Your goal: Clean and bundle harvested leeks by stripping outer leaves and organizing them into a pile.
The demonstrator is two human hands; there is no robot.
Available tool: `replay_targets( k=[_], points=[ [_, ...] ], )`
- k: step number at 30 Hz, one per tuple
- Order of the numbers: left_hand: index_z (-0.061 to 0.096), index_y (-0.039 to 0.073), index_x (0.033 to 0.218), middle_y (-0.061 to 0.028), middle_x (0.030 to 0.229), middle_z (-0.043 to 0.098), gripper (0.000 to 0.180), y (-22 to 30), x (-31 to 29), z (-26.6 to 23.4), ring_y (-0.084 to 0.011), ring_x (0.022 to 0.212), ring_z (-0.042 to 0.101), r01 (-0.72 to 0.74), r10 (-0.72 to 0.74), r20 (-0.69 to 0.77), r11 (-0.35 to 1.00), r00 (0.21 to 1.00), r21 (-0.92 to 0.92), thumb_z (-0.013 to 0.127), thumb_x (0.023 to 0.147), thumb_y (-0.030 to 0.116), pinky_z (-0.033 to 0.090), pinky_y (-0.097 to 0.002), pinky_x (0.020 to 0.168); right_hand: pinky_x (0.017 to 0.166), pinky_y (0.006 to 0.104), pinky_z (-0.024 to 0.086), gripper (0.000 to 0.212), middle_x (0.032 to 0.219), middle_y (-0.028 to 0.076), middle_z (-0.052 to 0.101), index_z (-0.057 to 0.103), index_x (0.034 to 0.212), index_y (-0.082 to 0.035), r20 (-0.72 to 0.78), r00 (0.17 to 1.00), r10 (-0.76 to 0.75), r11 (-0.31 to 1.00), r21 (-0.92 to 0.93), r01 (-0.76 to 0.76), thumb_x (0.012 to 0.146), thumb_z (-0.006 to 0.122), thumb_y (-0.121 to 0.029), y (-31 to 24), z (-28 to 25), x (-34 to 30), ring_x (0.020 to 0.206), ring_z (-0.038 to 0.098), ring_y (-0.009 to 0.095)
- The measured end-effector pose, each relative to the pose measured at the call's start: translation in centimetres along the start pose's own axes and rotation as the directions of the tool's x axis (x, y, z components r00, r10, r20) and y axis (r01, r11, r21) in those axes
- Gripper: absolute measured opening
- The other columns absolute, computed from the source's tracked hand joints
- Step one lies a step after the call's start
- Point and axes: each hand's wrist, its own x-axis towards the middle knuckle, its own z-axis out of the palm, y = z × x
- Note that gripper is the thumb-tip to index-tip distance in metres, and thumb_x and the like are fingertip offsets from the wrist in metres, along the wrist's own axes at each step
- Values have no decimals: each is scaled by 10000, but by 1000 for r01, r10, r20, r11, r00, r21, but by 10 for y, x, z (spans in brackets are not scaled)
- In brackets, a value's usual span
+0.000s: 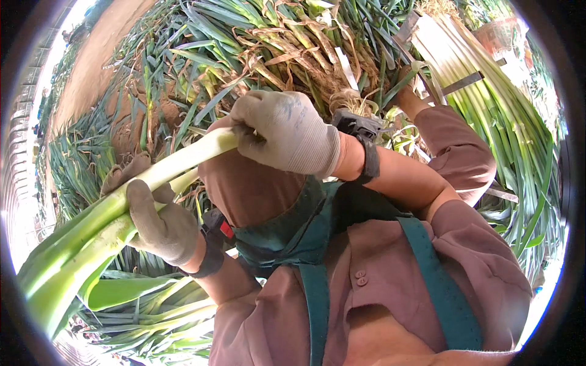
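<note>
Two thick leeks lie side by side across the left, their green tops toward the lower left edge. My gloved left hand is closed around both stalks; its other fingers show beyond them. My gloved right hand grips the pale end of the upper leek, above my brown-clothed knee. That leek's tip is hidden in the right glove. The lower leek runs beneath it, and its pale end stops short of my right hand. Whether the right fingers also hold a loose peel cannot be made out.
A large heap of untrimmed leeks with dry leaves and soil lies ahead. At right, a bundle of pale leeks rests in a metal frame. More green leaves lie at lower left. A bent brown-clothed limb stands beside the bundle.
</note>
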Motion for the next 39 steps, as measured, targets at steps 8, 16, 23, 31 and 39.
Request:
replay_targets(
  k=[8,16,23,31,39],
  points=[
    [549,-21,1197,-216,967,639,406,-9,0,-24,-267,911,623,-35,47,148,996,988,-79,645,863,188,531,-365,787,764,337,550,214,876,133,693,674,986,-15,183,868,462,517,739,-432,895,623,-202,61,15,-20,831,693,241],
    [571,-6,1157,-182,1028,658,395,0,3,-41,-226,928,642,48,-44,-48,995,998,91,665,866,243,535,-305,749,703,347,525,281,941,125,667,579,1082,-3,38,694,719,404,789,-462,1043,424,-234,162,-26,-60,693,573,156],
    [586,-46,1114,-169,925,668,456,0,17,-59,-204,778,657,-33,63,-237,991,969,129,790,836,252,507,-261,646,752,357,531,308,969,102,677,667,1078,-45,-286,736,614,751,-75,-656,916,644,-307,254,-126,-100,844,640,226],
    [573,-26,1097,-160,911,679,381,0,15,-45,-220,780,678,-46,66,-244,995,967,85,790,843,157,527,-266,600,819,386,534,371,987,33,665,706,1048,-142,81,956,-281,957,-54,286,729,815,-298,15,-19,-9,959,636,241],
    [552,-48,1105,-172,919,687,418,15,7,-33,-230,783,686,-113,136,-221,987,966,113,795,836,160,540,-278,605,682,378,540,178,847,15,610,658,852,-150,230,957,-175,967,-145,211,806,726,-307,3,7,-8,818,656,216]
  ],
)
